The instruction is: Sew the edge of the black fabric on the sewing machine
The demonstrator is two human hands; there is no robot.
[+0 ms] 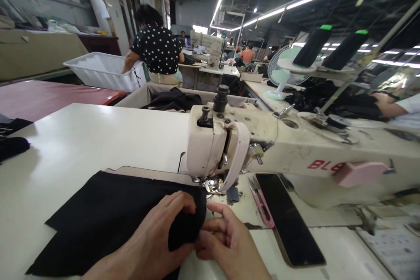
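A piece of black fabric (121,205) lies on the white table, its right end close in front of the sewing machine's presser foot (212,184). My left hand (154,232) grips the cloth near that end, thumb and fingers curved around a fold. On the other side my right hand (226,240) pinches the fabric's right edge, fingers curled in. The sewing machine (210,140) stands just beyond both hands. A strip of beige material (157,174) shows along the fabric's far edge.
Pink thread snips (262,208) and a dark phone (290,218) lie right of my right hand. Two black thread cones (313,46) stand above the machine. Ahead, a person in a dotted top (157,48) reaches into a white bin (101,70). A fan (282,70) stands behind.
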